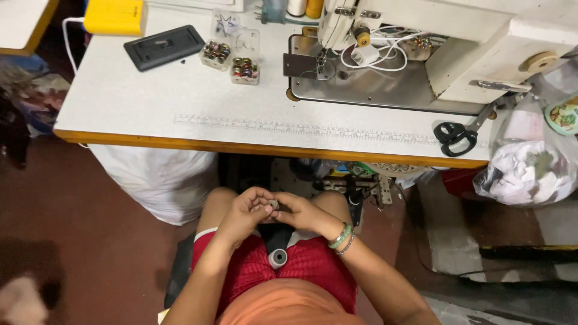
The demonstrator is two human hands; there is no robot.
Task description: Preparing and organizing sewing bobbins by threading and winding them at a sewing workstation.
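Small round metal bobbin (274, 204) pinched in the lap below the desk (150, 114) edge, both grips closed on it, left hand (244, 213) and right hand (301, 213) touching; best kept steady, fingertips only; sewing machine (457, 48) and scissors (454, 135) above.

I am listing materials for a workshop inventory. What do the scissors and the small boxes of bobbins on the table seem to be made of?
The scissors seem to have grey metal blades and glossy black handles, probably plastic. The small boxes look like clear plastic, since the coloured bobbins show through their walls. The table has a matte pale top, perhaps laminate, with an orange edge.
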